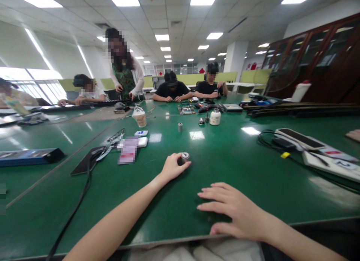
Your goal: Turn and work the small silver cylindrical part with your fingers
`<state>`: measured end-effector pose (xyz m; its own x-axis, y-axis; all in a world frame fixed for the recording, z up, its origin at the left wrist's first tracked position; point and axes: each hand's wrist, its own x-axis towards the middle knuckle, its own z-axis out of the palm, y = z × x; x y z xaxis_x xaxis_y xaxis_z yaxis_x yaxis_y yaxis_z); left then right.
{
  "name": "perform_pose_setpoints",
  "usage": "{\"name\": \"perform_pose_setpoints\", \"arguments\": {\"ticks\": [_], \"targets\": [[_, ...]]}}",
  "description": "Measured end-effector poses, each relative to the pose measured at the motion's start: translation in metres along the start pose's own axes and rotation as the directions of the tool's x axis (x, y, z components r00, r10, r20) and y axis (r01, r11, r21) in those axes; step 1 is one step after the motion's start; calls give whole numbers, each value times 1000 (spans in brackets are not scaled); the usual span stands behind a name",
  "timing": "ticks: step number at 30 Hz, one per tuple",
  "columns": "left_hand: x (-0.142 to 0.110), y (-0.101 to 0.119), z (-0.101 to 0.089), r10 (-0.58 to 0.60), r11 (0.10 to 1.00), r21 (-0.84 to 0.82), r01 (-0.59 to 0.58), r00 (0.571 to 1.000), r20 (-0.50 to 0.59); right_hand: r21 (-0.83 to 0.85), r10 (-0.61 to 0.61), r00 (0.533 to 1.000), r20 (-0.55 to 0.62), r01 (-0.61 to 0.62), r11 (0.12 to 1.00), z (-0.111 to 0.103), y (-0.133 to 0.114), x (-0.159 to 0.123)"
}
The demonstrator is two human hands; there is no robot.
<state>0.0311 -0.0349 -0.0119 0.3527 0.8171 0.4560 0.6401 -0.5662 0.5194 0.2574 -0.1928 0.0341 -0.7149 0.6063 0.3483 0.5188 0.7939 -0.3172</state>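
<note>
My left hand is closed around a small silver metal cylinder, its round top showing between thumb and fingers. The cylinder stands upright on the green table. Nearer the front edge, my right hand is held with its fingers spread and nothing in it. A second, similar metal cylinder stands upright farther back, apart from both hands.
To the left lie a pinkish card, a white box and a black cable. A paper cup and a white jar stand farther back. Cabled white devices lie on the right. Several people sit or stand beyond.
</note>
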Motion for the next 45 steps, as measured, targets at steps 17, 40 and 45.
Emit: {"name": "perform_pose_setpoints", "arguments": {"ticks": [17, 40, 45], "targets": [[0, 1, -1, 22, 1000, 3, -22, 1000, 9, -280, 167, 945, -280, -247, 928, -15, 64, 102], [-2, 2, 2, 21, 1000, 23, -20, 1000, -20, -368, 212, 964, -163, -258, 893, -9, 66, 145], [-1, -3, 3, 16, 1000, 4, -16, 999, -28, -191, 224, 952, -210, -265, 945, 4, 76, 137]]}}
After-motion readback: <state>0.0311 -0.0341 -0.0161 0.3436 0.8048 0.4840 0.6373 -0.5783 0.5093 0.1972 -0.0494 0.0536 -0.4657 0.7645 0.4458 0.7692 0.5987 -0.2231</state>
